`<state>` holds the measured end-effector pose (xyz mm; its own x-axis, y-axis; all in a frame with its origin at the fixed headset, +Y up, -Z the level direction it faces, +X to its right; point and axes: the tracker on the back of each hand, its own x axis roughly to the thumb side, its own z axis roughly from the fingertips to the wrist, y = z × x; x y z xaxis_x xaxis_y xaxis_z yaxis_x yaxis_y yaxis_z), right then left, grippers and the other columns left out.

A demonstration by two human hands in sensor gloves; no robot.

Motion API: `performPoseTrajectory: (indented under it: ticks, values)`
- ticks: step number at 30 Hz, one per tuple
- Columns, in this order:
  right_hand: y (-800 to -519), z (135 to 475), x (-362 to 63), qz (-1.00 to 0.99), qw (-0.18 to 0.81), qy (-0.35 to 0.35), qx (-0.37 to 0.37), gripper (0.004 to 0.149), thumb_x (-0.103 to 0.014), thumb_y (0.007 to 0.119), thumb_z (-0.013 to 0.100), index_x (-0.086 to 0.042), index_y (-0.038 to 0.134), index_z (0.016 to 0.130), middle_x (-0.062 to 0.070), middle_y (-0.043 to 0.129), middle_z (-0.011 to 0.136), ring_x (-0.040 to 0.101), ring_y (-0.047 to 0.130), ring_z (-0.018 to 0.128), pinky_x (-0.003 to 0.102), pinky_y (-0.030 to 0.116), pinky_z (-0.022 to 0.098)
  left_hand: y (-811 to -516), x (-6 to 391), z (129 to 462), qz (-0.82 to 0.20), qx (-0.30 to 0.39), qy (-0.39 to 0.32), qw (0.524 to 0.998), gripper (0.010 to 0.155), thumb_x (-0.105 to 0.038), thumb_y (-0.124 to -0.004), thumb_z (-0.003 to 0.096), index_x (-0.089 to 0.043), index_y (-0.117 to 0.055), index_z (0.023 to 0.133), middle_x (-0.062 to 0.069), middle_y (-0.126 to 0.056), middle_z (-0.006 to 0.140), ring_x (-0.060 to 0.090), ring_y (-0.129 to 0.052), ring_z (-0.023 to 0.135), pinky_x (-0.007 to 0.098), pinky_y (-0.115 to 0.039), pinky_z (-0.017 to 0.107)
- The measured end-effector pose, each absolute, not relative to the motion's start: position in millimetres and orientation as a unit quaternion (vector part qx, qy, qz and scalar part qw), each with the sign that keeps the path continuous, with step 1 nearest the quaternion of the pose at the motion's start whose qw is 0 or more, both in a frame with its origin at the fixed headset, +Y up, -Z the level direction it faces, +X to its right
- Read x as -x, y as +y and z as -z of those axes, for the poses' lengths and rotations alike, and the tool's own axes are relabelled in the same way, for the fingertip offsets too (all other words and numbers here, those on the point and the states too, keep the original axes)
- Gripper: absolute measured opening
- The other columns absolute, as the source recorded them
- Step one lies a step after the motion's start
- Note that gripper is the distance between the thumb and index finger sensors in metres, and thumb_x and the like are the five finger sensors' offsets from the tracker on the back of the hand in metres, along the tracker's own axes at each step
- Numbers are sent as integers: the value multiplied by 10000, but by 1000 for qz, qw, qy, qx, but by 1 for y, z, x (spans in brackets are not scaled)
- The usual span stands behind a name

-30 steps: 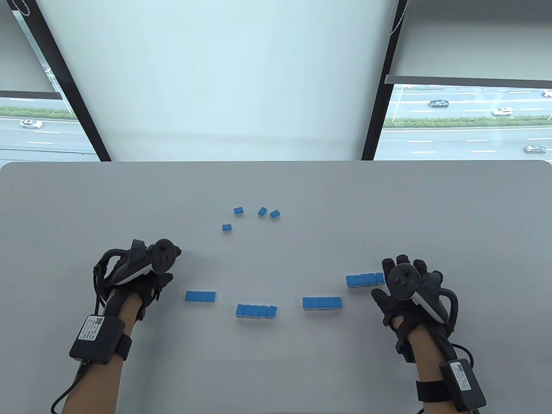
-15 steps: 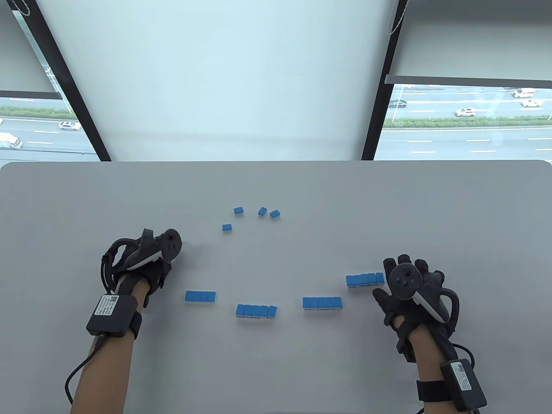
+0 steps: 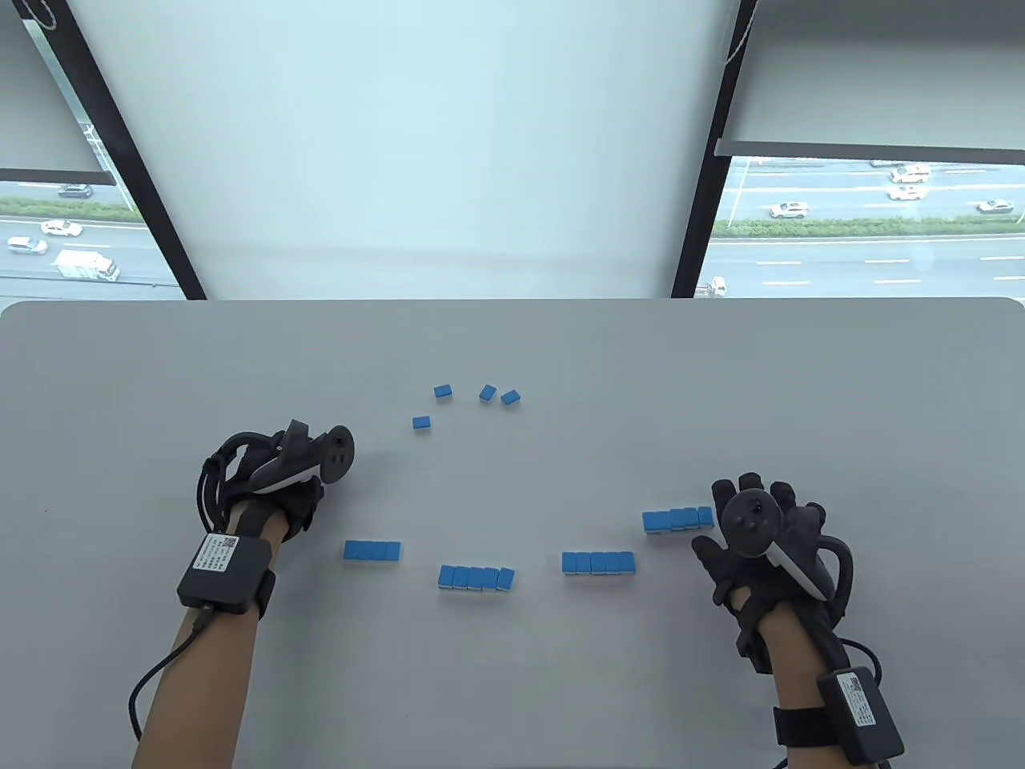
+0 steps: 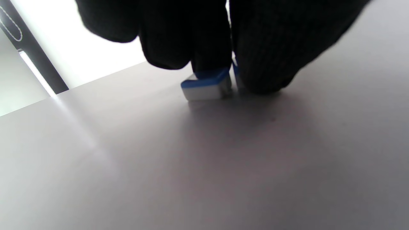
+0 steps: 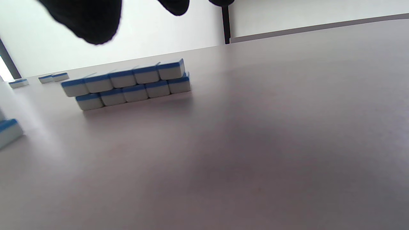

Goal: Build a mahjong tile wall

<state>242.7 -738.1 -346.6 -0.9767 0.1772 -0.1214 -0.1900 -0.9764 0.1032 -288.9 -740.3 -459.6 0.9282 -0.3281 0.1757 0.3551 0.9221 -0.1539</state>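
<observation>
Blue-backed, white-faced mahjong tiles lie on the grey tabletop [image 3: 560, 344] in several groups. Four short rows sit along the near side: a row of four [image 3: 372, 550] at the left, a row of five [image 3: 476, 577] nearest the front edge, slightly skewed, a row of five [image 3: 598, 562] to its right, and a two-layer stack [image 3: 677, 519] at the far right, its upper layer shifted a little sideways over the lower one. Four loose tiles lie farther back, face down and well apart from the rows: one [image 3: 422, 422], another [image 3: 443, 391], and a near pair [image 3: 488, 392] and [image 3: 510, 396]. One more tile [image 4: 207, 84] lies flat on the tabletop, pinched in a grip of gloved fingertips.
</observation>
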Motion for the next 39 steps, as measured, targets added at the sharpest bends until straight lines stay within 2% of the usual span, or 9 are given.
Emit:
performPoseTrajectory:
  ticks: [5, 10, 18, 22, 27, 30, 39]
  values:
    - [-738, 347, -243, -992, 94, 58, 55, 777, -583, 711, 410, -318, 364, 1052, 19, 236, 1132, 428, 191, 999, 654, 131, 639, -737, 282, 459, 182, 91, -77, 976, 560, -434, -914, 381, -329, -766, 912, -82, -849, 917, 243, -819, 849, 550, -674, 676]
    - [-739, 347, -242, -992, 97, 60, 54, 777, -583, 710, 410, -318, 364, 1053, 20, 236, 1132, 428, 190, 1000, 654, 131, 639, -716, 276, 449, 156, 62, -86, 982, 583, -437, -911, 378, -264, -776, 918, -35, -871, 905, 262, -852, 819, 559, -703, 653]
    - [-738, 347, -241, -992, 99, 58, 49, 777, -584, 710, 410, -319, 362, 1053, 19, 234, 1132, 427, 190, 1000, 654, 132, 639, -669, 271, 414, 98, 12, -86, 991, 596, -447, -911, 377, -215, -798, 914, -3, -902, 871, 270, -885, 777, 567, -726, 631]
    - [-737, 346, -241, -992, 104, 55, 47, 777, -585, 709, 410, -320, 361, 1052, 18, 233, 1132, 427, 191, 999, 654, 131, 639, -662, 271, 389, 84, -7, -83, 993, 599, -457, -910, 376, -216, -800, 913, -7, -909, 858, 263, -896, 764, 563, -735, 627]
    - [-737, 347, -240, -992, 108, 55, 45, 777, -584, 709, 411, -318, 361, 1053, 19, 234, 1132, 428, 190, 999, 654, 131, 639, -674, 274, 358, 72, -23, -77, 994, 596, -451, -912, 379, -209, -807, 913, -5, -921, 846, 261, -904, 755, 563, -739, 623]
    - [-738, 347, -239, -992, 106, 56, 43, 775, -584, 709, 411, -320, 361, 1052, 18, 233, 1132, 428, 191, 999, 654, 132, 639, -691, 277, 346, 66, -19, -69, 995, 593, -451, -912, 381, -211, -810, 914, -8, -928, 839, 257, -911, 748, 560, -745, 620]
    - [-737, 346, -239, -992, 103, 54, 44, 777, -583, 709, 410, -319, 362, 1053, 20, 234, 1132, 428, 191, 999, 654, 132, 639, -737, 277, 352, 74, 49, -69, 994, 575, -425, -914, 386, -226, -809, 915, -19, -934, 820, 244, -914, 737, 553, -747, 616]
